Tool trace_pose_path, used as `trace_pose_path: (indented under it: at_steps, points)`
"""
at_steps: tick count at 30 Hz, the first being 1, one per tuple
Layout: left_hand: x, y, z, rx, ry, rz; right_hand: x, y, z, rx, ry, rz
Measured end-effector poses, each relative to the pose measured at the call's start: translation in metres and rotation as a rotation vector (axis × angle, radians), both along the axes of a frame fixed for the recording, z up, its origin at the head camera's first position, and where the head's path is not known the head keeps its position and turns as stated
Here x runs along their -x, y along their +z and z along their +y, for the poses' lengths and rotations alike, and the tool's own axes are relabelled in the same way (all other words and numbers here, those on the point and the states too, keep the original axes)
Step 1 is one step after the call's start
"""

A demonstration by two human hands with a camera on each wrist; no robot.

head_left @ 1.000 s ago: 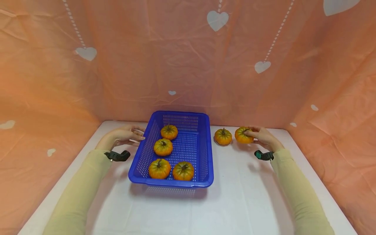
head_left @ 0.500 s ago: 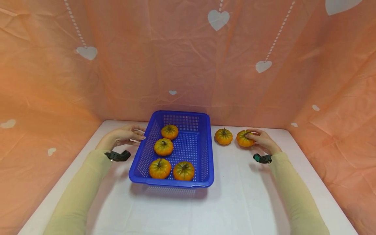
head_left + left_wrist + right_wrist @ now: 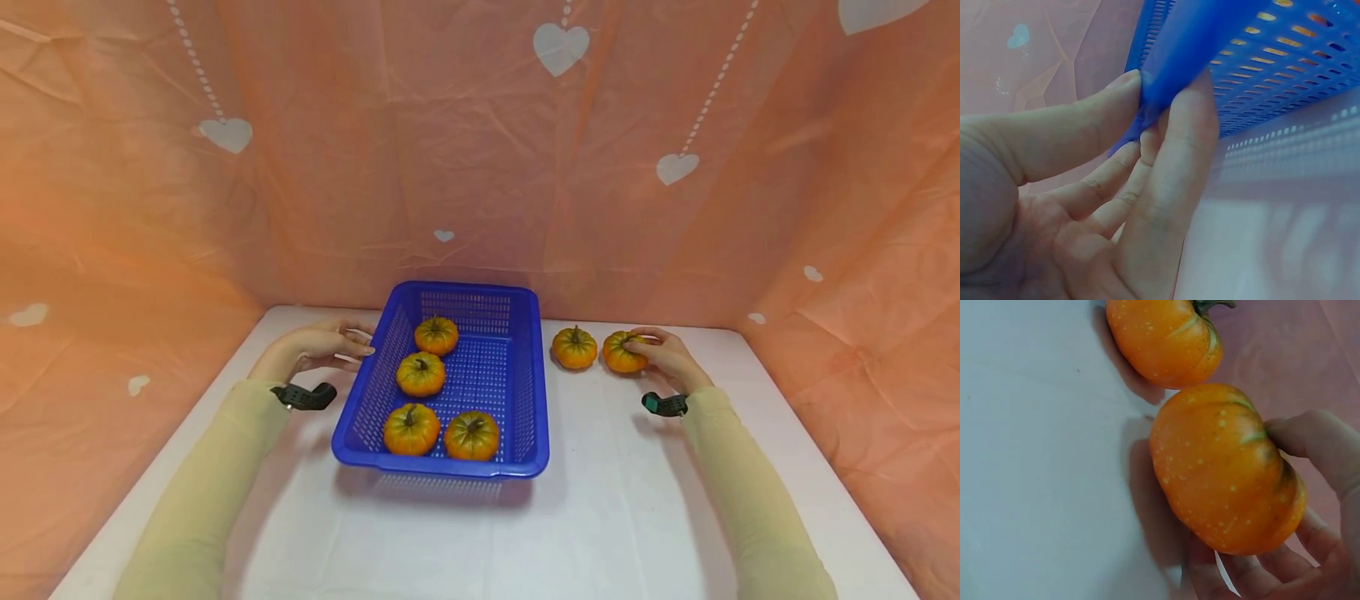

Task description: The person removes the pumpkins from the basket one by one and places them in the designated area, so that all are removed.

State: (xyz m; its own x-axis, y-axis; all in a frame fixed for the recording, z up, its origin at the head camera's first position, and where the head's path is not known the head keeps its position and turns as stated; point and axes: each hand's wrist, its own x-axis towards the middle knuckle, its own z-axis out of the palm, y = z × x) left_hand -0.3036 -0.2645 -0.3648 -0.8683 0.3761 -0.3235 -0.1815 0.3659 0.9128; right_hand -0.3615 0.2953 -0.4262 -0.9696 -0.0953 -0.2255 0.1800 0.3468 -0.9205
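A blue plastic basket point(image 3: 532, 392) with slotted walls stands in the middle of the table. My left hand point(image 3: 321, 346) pinches its left rim between thumb and fingers, plainly seen in the left wrist view, where the rim point(image 3: 1191, 44) runs past the thumb. Inside the basket lie several small orange pumpkins point(image 3: 421, 374). To its right, my right hand point(image 3: 667, 356) grips another small pumpkin point(image 3: 1222, 475), with the thumb on top near the stem and fingers round the side. One more pumpkin point(image 3: 574, 348) sits between that one and the basket, stem up.
The white table point(image 3: 585, 517) backs onto an orange curtain point(image 3: 480, 167) with white hearts, which also hangs on both sides. Each wrist wears a black band; the right band point(image 3: 665, 405) hangs just above the tabletop.
My right hand has lowered its pumpkin slightly to the table beside the other pumpkin. The left hand and the basket have stayed put; the head view has shifted a little.
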Motion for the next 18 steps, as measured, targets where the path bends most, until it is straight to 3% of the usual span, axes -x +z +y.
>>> trace_pose_path:
  at_steps: [18]
  points:
    - [-0.0023, 0.0019, 0.0020, 0.002, 0.007, -0.007, 0.0032, -0.0009, -0.0055, -0.041, 0.021, -0.006]
